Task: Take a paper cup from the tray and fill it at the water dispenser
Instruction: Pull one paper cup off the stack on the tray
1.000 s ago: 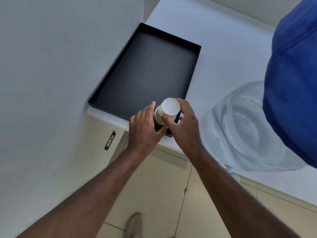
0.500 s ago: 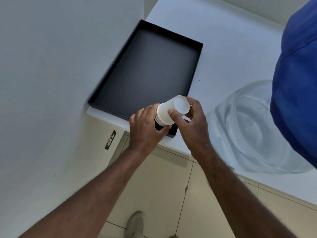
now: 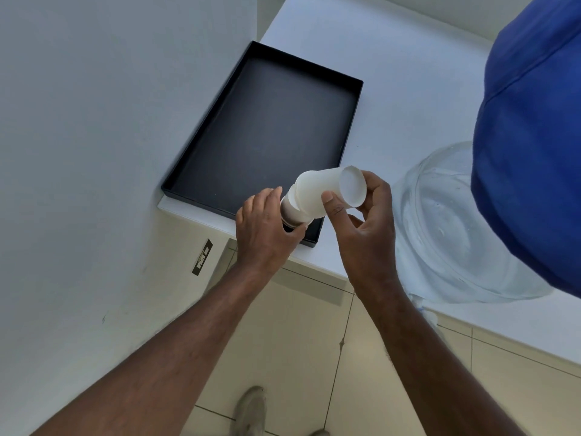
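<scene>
A white paper cup (image 3: pixel 327 191) is tilted to the right, its base facing up, half pulled off a stack of cups (image 3: pixel 290 212). My right hand (image 3: pixel 364 221) grips this top cup between thumb and fingers. My left hand (image 3: pixel 264 228) is closed around the lower stack, which stands in the near right corner of the black tray (image 3: pixel 267 127). The clear water bottle of the dispenser (image 3: pixel 456 231) sits to the right on the white counter, its blue top (image 3: pixel 531 146) close to the camera. A small white tap (image 3: pixel 421 305) shows below the counter edge.
A white wall (image 3: pixel 110 152) runs along the left of the tray, with a dark socket plate (image 3: pixel 202 257) on it. The white counter (image 3: pixel 393 73) stretches behind. Beige floor tiles and my shoe (image 3: pixel 250 410) lie below.
My right hand has tipped the top cup to the right and drawn it partly off the stack. My left hand stays clamped on the stack below.
</scene>
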